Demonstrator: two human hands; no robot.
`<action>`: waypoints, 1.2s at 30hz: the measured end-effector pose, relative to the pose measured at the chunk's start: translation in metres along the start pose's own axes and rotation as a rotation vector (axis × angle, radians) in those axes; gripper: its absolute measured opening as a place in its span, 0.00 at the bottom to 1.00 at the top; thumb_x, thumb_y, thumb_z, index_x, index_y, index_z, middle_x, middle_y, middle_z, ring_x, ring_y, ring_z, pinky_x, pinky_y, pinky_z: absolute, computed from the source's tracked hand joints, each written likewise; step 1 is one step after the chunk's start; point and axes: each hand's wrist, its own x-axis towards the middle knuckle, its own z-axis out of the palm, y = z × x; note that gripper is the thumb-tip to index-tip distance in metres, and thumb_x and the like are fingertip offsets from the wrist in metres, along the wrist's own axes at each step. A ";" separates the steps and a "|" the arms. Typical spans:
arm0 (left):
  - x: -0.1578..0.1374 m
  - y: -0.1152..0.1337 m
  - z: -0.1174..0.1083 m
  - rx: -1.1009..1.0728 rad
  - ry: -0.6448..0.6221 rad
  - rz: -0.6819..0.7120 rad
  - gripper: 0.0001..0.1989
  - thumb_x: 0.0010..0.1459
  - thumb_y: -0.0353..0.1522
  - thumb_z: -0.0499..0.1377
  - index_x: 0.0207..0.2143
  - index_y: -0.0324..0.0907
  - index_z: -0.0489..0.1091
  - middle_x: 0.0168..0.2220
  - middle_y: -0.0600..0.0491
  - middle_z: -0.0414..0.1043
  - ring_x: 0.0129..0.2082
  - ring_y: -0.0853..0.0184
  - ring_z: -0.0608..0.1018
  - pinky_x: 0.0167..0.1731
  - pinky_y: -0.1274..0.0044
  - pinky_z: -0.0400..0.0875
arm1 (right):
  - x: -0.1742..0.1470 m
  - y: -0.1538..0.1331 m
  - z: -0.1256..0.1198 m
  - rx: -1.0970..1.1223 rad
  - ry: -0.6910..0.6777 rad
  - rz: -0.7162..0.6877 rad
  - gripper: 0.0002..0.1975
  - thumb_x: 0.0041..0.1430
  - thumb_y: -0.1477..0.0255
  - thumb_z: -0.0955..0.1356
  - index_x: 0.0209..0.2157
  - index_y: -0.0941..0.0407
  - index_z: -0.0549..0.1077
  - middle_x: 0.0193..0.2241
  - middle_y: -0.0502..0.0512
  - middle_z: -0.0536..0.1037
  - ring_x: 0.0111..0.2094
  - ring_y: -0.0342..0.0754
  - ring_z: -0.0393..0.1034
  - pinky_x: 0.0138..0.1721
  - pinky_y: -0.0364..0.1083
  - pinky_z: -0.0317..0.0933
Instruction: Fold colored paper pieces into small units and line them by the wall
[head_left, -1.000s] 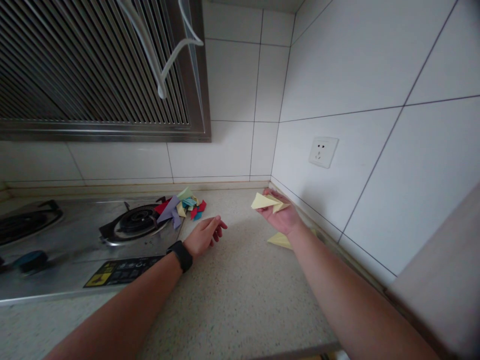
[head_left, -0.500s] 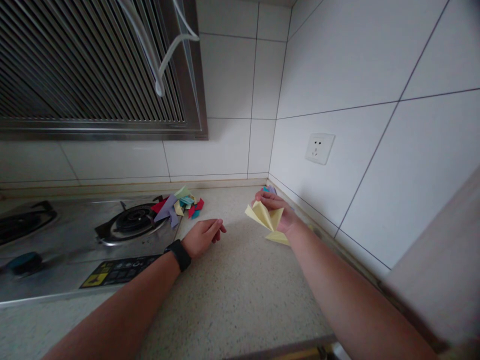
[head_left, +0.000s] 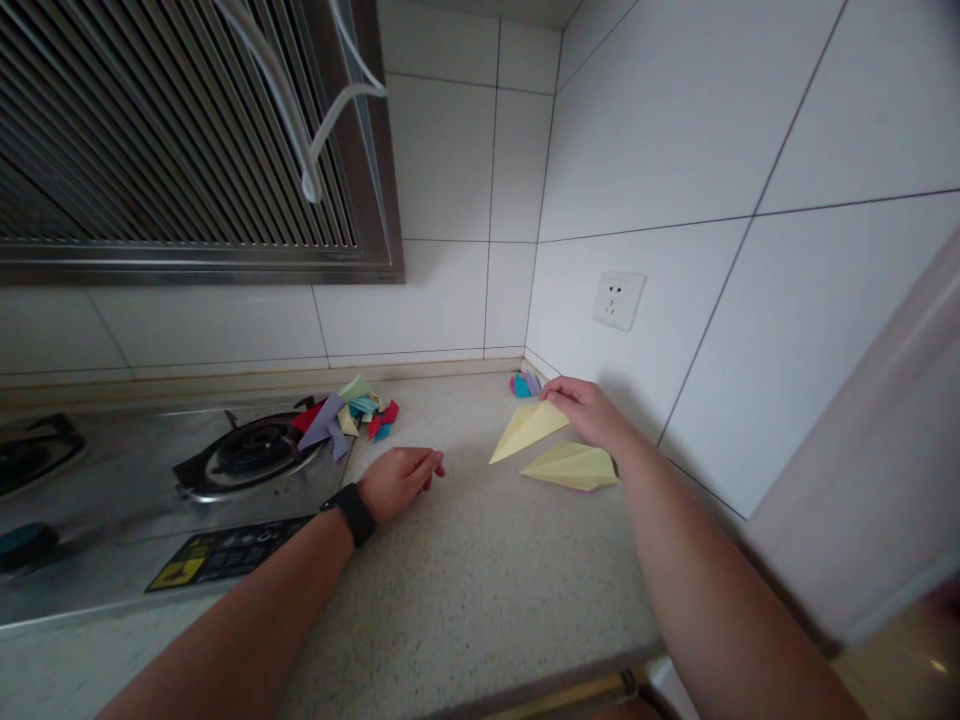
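My right hand (head_left: 592, 408) pinches the back end of a yellow paper plane (head_left: 529, 430), whose tip points left and toward me just over the counter. Close beneath it, a second yellow paper plane (head_left: 571, 466) lies on the counter, partly beside my right wrist. My left hand (head_left: 400, 482), with a black band on the wrist, rests on the counter with curled fingers and nothing visible in them. Beyond it is a heap of coloured folded papers (head_left: 352, 412), part on the stove edge and part on the counter. More small folded papers (head_left: 525, 384) sit in the back corner.
A gas stove (head_left: 150, 500) with burners fills the left side. Above it hangs a range hood (head_left: 202, 262) with a white cable (head_left: 311, 170). A tiled wall with a socket (head_left: 620, 300) bounds the counter (head_left: 465, 590) on the right.
My right hand has moved slightly right, and the yellow paper plane in it has turned to lie flatter. The second plane shows more fully. My left hand stays about where it was.
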 end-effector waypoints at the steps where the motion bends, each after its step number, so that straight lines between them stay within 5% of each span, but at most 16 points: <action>1: 0.000 0.000 0.000 0.010 -0.006 0.004 0.24 0.63 0.45 0.45 0.30 0.42 0.75 0.21 0.54 0.70 0.21 0.69 0.69 0.23 0.78 0.58 | -0.002 0.006 -0.007 -0.065 0.028 0.002 0.10 0.57 0.65 0.63 0.34 0.54 0.74 0.23 0.48 0.71 0.24 0.44 0.61 0.25 0.42 0.52; 6: 0.000 0.002 -0.001 0.046 -0.042 0.033 0.23 0.62 0.45 0.46 0.30 0.43 0.76 0.21 0.54 0.70 0.21 0.68 0.70 0.24 0.79 0.58 | -0.009 0.030 -0.029 -0.305 0.152 0.039 0.10 0.56 0.69 0.62 0.32 0.55 0.74 0.24 0.50 0.74 0.26 0.46 0.64 0.26 0.43 0.54; 28: -0.001 0.002 -0.002 0.163 -0.138 0.041 0.21 0.64 0.42 0.47 0.33 0.44 0.76 0.24 0.55 0.73 0.24 0.68 0.73 0.26 0.79 0.59 | -0.015 0.033 -0.030 -0.409 -0.021 0.159 0.09 0.52 0.70 0.64 0.31 0.54 0.76 0.21 0.51 0.74 0.22 0.45 0.64 0.22 0.43 0.48; 36: -0.002 0.004 -0.004 0.184 -0.196 0.046 0.23 0.65 0.44 0.44 0.35 0.42 0.74 0.26 0.55 0.73 0.26 0.69 0.73 0.28 0.79 0.61 | -0.022 0.020 -0.033 -0.532 -0.100 0.173 0.14 0.48 0.67 0.67 0.38 0.55 0.76 0.23 0.49 0.72 0.23 0.43 0.63 0.24 0.42 0.48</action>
